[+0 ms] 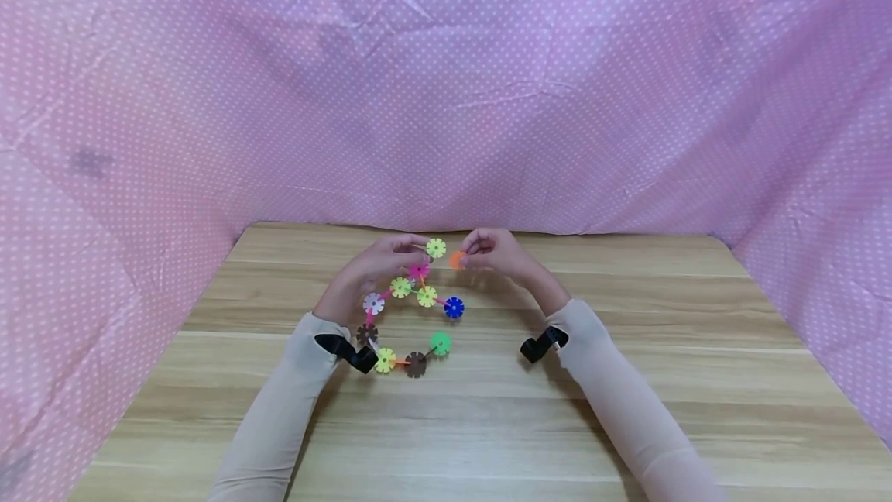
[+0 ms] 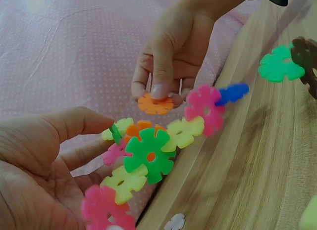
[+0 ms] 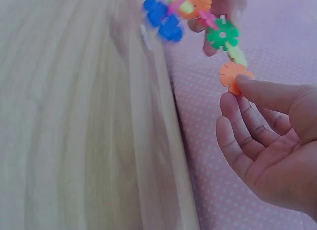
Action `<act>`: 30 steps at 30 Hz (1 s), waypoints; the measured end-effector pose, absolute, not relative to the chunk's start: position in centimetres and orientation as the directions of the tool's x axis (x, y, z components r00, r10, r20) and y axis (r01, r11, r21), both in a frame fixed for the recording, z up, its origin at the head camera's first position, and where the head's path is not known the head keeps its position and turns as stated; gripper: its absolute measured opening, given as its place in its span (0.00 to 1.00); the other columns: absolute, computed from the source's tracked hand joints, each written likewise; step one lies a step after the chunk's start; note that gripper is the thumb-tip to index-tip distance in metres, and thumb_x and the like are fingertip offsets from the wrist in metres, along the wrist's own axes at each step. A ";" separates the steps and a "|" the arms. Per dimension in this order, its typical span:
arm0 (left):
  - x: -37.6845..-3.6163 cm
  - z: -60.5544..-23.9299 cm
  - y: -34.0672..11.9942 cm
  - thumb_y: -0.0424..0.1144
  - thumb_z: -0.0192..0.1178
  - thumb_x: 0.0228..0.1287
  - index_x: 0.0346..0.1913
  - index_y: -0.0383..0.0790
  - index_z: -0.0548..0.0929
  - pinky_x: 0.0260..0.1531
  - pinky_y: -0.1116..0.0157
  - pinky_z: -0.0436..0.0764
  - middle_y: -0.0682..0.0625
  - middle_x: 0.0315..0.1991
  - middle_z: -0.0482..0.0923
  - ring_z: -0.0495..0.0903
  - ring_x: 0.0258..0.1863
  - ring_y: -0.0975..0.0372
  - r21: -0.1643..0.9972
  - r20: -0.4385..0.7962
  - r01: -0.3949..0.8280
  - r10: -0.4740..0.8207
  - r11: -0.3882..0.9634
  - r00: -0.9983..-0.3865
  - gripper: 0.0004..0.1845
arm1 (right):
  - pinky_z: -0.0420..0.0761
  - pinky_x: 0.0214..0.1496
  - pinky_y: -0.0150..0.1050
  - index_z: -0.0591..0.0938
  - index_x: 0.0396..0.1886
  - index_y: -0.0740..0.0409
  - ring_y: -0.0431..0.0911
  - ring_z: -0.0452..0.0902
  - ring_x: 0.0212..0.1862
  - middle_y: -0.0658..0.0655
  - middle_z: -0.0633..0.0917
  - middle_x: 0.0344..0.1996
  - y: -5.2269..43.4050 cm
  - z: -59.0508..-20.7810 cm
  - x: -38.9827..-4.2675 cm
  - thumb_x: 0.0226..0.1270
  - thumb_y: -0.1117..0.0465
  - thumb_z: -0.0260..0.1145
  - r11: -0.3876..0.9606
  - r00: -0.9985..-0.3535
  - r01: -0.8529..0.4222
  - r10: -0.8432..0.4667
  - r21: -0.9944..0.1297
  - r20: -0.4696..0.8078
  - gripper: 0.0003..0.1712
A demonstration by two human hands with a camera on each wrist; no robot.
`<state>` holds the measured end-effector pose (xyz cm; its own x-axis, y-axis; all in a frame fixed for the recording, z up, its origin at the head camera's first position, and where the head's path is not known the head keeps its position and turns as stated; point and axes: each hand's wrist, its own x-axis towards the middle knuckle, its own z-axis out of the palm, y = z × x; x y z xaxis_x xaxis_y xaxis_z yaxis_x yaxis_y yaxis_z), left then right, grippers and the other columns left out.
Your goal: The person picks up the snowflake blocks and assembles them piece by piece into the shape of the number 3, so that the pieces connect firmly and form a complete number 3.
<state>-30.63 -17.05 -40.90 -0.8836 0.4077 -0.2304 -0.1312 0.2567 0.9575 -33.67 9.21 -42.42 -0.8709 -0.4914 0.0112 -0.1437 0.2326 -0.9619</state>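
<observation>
- The desk (image 1: 627, 378), pale wood grain, carries the lower loop of the work; pink dotted cloth (image 1: 446, 84) hangs behind and to both sides.
- The snowflake-disc chain (image 1: 411, 308) is a ring of slotted plastic discs. Its lower part lies on the desk, its upper end is lifted near the desk's far edge.
- The left hand (image 1: 379, 266) has its grip curled round the lifted end, with the yellow-green end disc (image 1: 436, 248) standing free at the top.
- The right hand (image 1: 498, 252) has its grip pinched on a loose orange disc (image 2: 155, 104), thumb on one face and fingertips behind; it sits just beside the chain, apparently not yet joined.
- To seat it well, I judge a slot of the orange disc should face a free slot in the chain, the two discs crossed at right angles, then pushed straight in while the left hand braces the receiving disc so the other joints do not pop.
</observation>
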 end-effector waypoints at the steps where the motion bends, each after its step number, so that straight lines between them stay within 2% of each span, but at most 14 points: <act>1: -30.6 -40.9 -17.0 0.37 0.59 0.74 0.72 0.38 0.70 0.65 0.53 0.77 0.40 0.58 0.78 0.80 0.52 0.57 0.957 -0.230 -0.130 0.407 0.258 -0.884 0.27 | 0.87 0.42 0.34 0.81 0.43 0.69 0.42 0.82 0.35 0.52 0.85 0.31 9.2 -42.4 -33.6 0.63 0.73 0.71 0.216 -0.878 -0.132 -0.479 -0.967 0.012 0.10; 4: -30.6 -40.9 -17.1 0.37 0.59 0.74 0.72 0.37 0.69 0.62 0.55 0.79 0.41 0.56 0.78 0.81 0.49 0.59 0.958 -0.227 -0.128 0.408 0.255 -0.884 0.27 | 0.88 0.42 0.35 0.81 0.43 0.69 0.41 0.82 0.34 0.50 0.85 0.30 9.2 -42.1 -33.5 0.63 0.73 0.71 0.190 -0.892 -0.121 -0.451 -0.974 0.023 0.11; 7: -30.6 -41.0 -17.0 0.36 0.58 0.74 0.72 0.37 0.69 0.59 0.56 0.81 0.41 0.55 0.78 0.81 0.46 0.60 0.959 -0.223 -0.125 0.408 0.254 -0.885 0.26 | 0.88 0.43 0.43 0.80 0.44 0.70 0.41 0.82 0.33 0.49 0.85 0.30 9.2 -41.9 -33.4 0.64 0.72 0.71 0.186 -0.902 -0.133 -0.429 -0.974 0.041 0.11; 14: -30.6 -41.1 -16.5 0.38 0.58 0.75 0.72 0.38 0.68 0.55 0.53 0.83 0.37 0.59 0.77 0.82 0.43 0.59 0.956 -0.226 -0.118 0.414 0.269 -0.882 0.26 | 0.85 0.49 0.59 0.81 0.44 0.69 0.59 0.84 0.40 0.49 0.86 0.30 8.9 -41.7 -33.1 0.66 0.70 0.70 0.181 -0.920 -0.141 -0.387 -0.973 0.061 0.09; 17: -30.5 -41.1 -16.3 0.39 0.58 0.75 0.73 0.38 0.67 0.55 0.53 0.84 0.36 0.60 0.76 0.83 0.45 0.58 0.957 -0.223 -0.114 0.429 0.265 -0.875 0.27 | 0.85 0.50 0.61 0.81 0.43 0.69 0.61 0.83 0.42 0.49 0.86 0.31 8.7 -41.7 -33.0 0.66 0.70 0.70 0.184 -0.927 -0.163 -0.366 -0.969 0.086 0.09; 22: -30.5 -41.1 -16.2 0.39 0.58 0.75 0.72 0.38 0.67 0.55 0.53 0.84 0.36 0.60 0.76 0.83 0.46 0.58 0.961 -0.215 -0.109 0.438 0.254 -0.873 0.27 | 0.87 0.47 0.58 0.81 0.43 0.71 0.54 0.83 0.39 0.52 0.85 0.33 8.5 -41.9 -33.0 0.67 0.71 0.69 0.201 -0.930 -0.214 -0.343 -0.956 0.136 0.09; 27: -30.5 -41.2 -16.3 0.37 0.57 0.75 0.72 0.38 0.67 0.56 0.53 0.84 0.31 0.64 0.74 0.83 0.48 0.58 0.966 -0.209 -0.110 0.458 0.233 -0.864 0.26 | 0.88 0.44 0.52 0.82 0.42 0.69 0.60 0.82 0.41 0.58 0.86 0.35 8.5 -41.9 -32.9 0.67 0.71 0.69 0.199 -0.925 -0.249 -0.337 -0.948 0.173 0.07; 30: -30.5 -41.3 -16.4 0.37 0.57 0.75 0.72 0.38 0.68 0.56 0.54 0.84 0.31 0.64 0.74 0.83 0.49 0.58 0.967 -0.210 -0.114 0.465 0.226 -0.860 0.26 | 0.88 0.44 0.52 0.82 0.40 0.68 0.57 0.83 0.39 0.60 0.86 0.36 8.5 -42.0 -32.9 0.66 0.72 0.69 0.183 -0.921 -0.255 -0.344 -0.950 0.181 0.05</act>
<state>-30.52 -16.36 -41.31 -0.8601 0.4648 -0.2101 -0.1143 0.2257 0.9675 -32.87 8.49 -41.99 -0.9214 -0.3439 0.1811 -0.2548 0.1825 -0.9496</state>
